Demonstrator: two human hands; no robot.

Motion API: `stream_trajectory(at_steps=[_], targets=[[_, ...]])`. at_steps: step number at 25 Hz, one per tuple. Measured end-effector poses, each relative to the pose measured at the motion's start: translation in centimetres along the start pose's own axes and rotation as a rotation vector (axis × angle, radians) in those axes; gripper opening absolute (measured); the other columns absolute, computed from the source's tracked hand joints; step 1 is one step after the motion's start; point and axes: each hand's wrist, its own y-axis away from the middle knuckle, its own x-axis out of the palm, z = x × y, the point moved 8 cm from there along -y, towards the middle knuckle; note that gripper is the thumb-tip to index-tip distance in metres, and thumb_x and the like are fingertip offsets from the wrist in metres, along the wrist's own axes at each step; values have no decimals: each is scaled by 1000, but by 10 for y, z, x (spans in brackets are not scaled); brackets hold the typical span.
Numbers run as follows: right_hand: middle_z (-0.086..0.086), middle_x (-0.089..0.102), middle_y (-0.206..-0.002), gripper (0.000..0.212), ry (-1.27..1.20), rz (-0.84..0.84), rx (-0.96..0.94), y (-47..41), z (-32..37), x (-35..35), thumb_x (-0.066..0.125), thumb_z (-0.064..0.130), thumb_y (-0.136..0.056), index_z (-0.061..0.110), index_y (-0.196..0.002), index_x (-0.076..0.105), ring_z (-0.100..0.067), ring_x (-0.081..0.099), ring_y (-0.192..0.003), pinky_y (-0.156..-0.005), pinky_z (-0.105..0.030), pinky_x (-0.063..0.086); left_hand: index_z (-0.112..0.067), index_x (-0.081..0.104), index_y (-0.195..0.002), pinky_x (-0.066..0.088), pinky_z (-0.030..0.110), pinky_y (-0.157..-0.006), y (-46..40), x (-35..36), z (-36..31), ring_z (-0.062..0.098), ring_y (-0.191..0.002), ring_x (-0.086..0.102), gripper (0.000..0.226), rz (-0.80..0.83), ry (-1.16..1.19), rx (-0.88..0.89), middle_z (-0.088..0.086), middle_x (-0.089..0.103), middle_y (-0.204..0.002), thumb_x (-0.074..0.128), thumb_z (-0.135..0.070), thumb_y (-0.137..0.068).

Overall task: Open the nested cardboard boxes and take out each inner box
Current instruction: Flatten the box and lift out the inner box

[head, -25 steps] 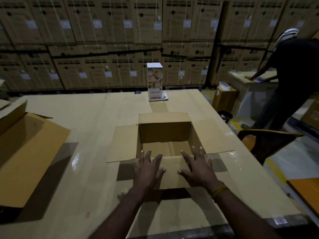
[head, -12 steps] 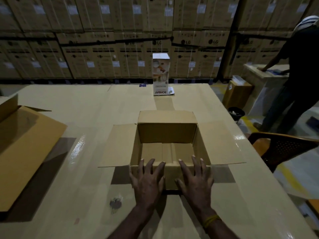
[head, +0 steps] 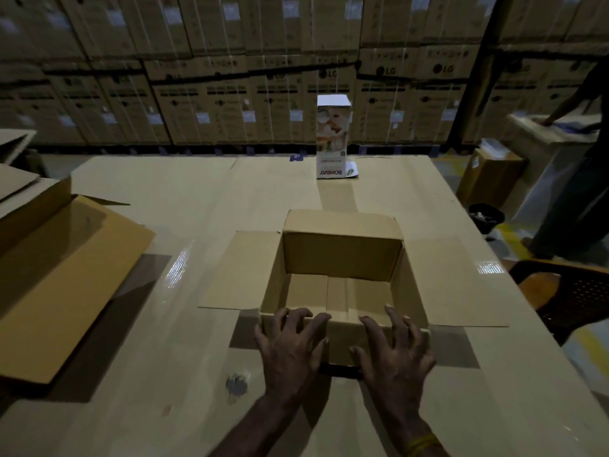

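At the near wall of the open cardboard box (head: 342, 278) my left hand (head: 291, 346) and right hand (head: 393, 352) sit side by side, fingers curled over its rim and gripping it; its side flaps lie spread flat on the table (head: 197, 199), the far flap stands upright; beyond the box a tall white carton (head: 333, 136) stands; left of the box lies a larger opened carton (head: 62, 278).
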Motion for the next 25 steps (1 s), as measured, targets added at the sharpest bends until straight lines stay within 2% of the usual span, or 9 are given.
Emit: stream_trajectory(at_steps=[6,11,16,21,25], targets=[[-11,43,-151,78,-31,-79,-40,26,48,-33,89,44,-63,38,-131,50,-44,40,-131,-94,-72,36,-44,58,-119,43,69,-90,27,-58,18,29,-117,55,62,-86,2,-7,-6,62,-118,87,-41,-64],[-12,43,-150,71,-94,-160,-58,76,123,-73,93,37,-60,32,-125,64,-44,39,-132,-97,-72,33,-45,56,-119,45,66,-88,77,-138,60,27,-116,55,60,-177,-10,6,-7,61,-117,84,-44,-65],[-10,41,-151,82,-157,-242,-90,139,214,-107,94,35,-57,38,-127,52,-44,36,-132,-95,-73,32,-48,54,-118,42,62,-89,139,-225,114,25,-117,54,58,-236,-53,31,-9,60,-118,80,-48,-67],[-10,41,-151,80,-207,-310,-135,182,294,-132,93,34,-60,36,-129,52,-42,35,-134,-96,-71,32,-46,56,-120,41,69,-92,182,-293,167,27,-121,52,60,-272,-86,-4,-7,59,-121,83,-40,-68],[-9,44,-148,72,-219,-370,-161,191,340,-147,92,35,-64,31,-129,60,-41,37,-133,-97,-68,34,-44,59,-124,40,69,-91,190,-331,199,28,-122,50,57,-306,-106,-5,-6,59,-123,81,-39,-71]])
